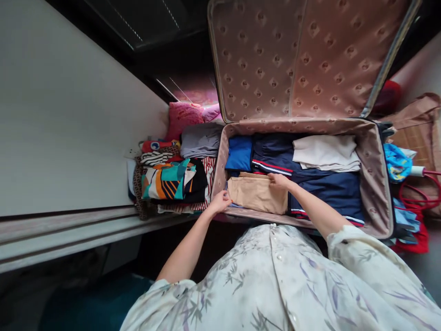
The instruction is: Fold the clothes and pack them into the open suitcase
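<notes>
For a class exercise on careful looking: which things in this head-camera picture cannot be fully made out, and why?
- Folded tan garment in the open patterned suitcase: what lies beneath it is hidden.
- Left hand: fingertips hidden at the garment's edge.
- Right hand: palm hidden, facing down.
- Stack of folded colourful clothes: lower layers covered.
- Red cord: cut off by the right edge.

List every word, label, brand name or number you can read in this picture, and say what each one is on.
No text can be read anywhere in this view.
The open suitcase lining shows only a repeated diamond pattern, no lettering.
The tan folded garment under the left hand and right hand is plain.
The red cloth on the stack beside the case has a round blue-and-white mark, too small and blurred to read.
</notes>
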`<state>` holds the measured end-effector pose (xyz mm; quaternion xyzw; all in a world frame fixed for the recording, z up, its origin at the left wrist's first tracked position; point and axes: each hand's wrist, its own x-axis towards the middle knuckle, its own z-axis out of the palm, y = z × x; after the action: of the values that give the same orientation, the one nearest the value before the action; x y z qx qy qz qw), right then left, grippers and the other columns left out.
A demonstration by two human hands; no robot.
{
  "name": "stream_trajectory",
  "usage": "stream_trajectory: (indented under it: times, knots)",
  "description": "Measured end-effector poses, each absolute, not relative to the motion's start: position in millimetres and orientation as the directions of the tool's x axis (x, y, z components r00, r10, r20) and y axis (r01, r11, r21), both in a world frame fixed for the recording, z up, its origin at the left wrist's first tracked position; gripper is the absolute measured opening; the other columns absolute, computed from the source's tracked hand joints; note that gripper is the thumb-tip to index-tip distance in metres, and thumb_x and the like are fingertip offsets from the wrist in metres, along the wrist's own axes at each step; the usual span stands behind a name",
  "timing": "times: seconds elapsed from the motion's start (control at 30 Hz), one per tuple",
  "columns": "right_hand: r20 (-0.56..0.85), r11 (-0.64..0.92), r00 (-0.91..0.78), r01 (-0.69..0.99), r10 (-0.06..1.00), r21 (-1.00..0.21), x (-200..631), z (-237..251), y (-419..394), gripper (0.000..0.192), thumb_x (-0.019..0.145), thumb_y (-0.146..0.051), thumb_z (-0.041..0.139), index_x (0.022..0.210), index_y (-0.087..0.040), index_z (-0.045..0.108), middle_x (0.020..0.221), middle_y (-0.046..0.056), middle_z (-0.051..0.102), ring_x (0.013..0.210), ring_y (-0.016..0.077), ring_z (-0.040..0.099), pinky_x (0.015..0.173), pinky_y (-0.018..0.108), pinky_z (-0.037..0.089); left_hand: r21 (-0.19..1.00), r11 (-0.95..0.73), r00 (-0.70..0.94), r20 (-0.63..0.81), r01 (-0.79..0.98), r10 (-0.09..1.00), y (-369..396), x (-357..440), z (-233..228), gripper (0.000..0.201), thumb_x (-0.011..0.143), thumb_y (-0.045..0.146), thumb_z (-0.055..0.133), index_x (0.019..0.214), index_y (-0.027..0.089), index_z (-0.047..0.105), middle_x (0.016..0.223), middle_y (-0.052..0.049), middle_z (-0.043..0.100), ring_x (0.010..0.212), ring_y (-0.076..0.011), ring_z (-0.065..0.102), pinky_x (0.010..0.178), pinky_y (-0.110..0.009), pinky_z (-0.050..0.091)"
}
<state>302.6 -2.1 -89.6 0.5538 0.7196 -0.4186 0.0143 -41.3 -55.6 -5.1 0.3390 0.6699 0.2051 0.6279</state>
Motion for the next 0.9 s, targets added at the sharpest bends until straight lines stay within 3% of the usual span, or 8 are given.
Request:
stream_trajectory:
  times: [0.17,0.3,0.43,0.53,0.6,0.67,0.77,0.9]
  knots:
    - [-0.476,0.037,-0.275,0.892,0.835,-0.451,287.5,-88.6,-25.4,0.047,0.09,-0.018,0.054,0.136,-0.013,0.055,0.128,0.02,0.068,0.112,0.0289,0.065,0.091,0.035,0.047,0.686,0.449,0.028,-0.564,0.572,0.826,-19.5,-21.6,-39.2,0.054,0.053,0.008,0.085,0.104,0.017,0.069,0.133,-0.019,0.063,0.143,-0.0394,0.044,0.119,-0.043,0.032]
    - [-0.453,0.089,-0.311,0.89,0.836,-0.447,276.9,-75.4,-35.6,0.043,0.089,-0.012,0.049,0.131,-0.016,0.06,0.121,0.018,0.07,0.114,0.0291,0.063,0.095,0.038,0.043,0.865,0.128,0.306,-0.305,0.485,0.902,10.9,2.8,-53.3,0.074,0.055,0.008,0.084,0.126,0.016,0.065,0.155,-0.021,0.046,0.156,-0.0335,0.024,0.125,-0.043,0.02]
    - [-0.393,0.232,-0.465,0.828,0.794,-0.511,264.9,-60.6,-49.1,0.049,0.086,-0.009,0.051,0.131,-0.024,0.064,0.126,0.013,0.07,0.119,0.0272,0.06,0.104,0.042,0.037,0.939,-0.019,0.62,-0.211,0.343,0.756,43.5,24.9,-60.2,0.08,0.043,0.003,0.086,0.119,0.021,0.072,0.144,-0.015,0.061,0.149,-0.0332,0.038,0.122,-0.041,0.025]
    - [-0.365,0.299,-0.531,0.794,0.765,-0.53,260.1,-51.3,-59.9,0.054,0.086,-0.007,0.05,0.133,-0.028,0.064,0.125,0.011,0.07,0.12,0.0273,0.057,0.109,0.046,0.033,0.864,-0.059,0.732,-0.386,0.501,0.561,65.5,34.2,-69.4,0.074,0.035,-0.004,0.084,0.102,0.026,0.078,0.11,-0.009,0.076,0.123,-0.0345,0.062,0.113,-0.038,0.035]
    - [-0.369,0.287,-0.491,0.825,0.789,-0.486,261.4,-48.2,-65.7,0.055,0.087,-0.006,0.048,0.136,-0.027,0.063,0.126,0.012,0.068,0.119,0.0287,0.056,0.107,0.047,0.035,0.772,-0.131,0.735,-0.519,0.622,0.437,75.7,34.1,-77.8,0.069,0.033,-0.006,0.084,0.093,0.028,0.079,0.091,-0.005,0.077,0.11,-0.0346,0.067,0.108,-0.038,0.039]
    - [-0.352,0.198,-0.35,0.894,0.868,-0.401,266.5,-49.4,-70.5,0.057,0.089,-0.009,0.048,0.143,-0.025,0.056,0.133,0.016,0.063,0.12,0.0324,0.053,0.105,0.049,0.037,0.705,-0.199,0.71,-0.569,0.681,0.414,81.8,30.1,-86.5,0.064,0.035,-0.003,0.086,0.091,0.028,0.078,0.088,-0.003,0.076,0.108,-0.0345,0.068,0.106,-0.038,0.041]
    - [-0.303,-0.115,0.01,0.937,0.953,-0.329,278.9,-61.2,-77.6,0.065,0.09,-0.021,0.056,0.153,-0.022,0.042,0.145,0.021,0.051,0.125,0.0376,0.049,0.1,0.05,0.042,0.701,-0.218,0.693,-0.513,0.679,0.507,84.4,23.8,-97.7,0.065,0.04,0.007,0.09,0.101,0.023,0.076,0.107,-0.008,0.075,0.115,-0.0337,0.065,0.104,-0.035,0.042]
    - [-0.381,-0.511,0.369,0.763,0.848,-0.397,293.7,-89.5,-92.5,0.072,0.085,-0.038,0.067,0.148,-0.014,0.039,0.133,0.022,0.057,0.119,0.0348,0.059,0.096,0.044,0.05,0.656,-0.19,0.635,-0.55,0.731,0.542,83.4,28.0,-106.9,0.069,0.039,0.017,0.095,0.105,0.019,0.074,0.108,-0.01,0.074,0.112,-0.0348,0.066,0.097,-0.033,0.046]
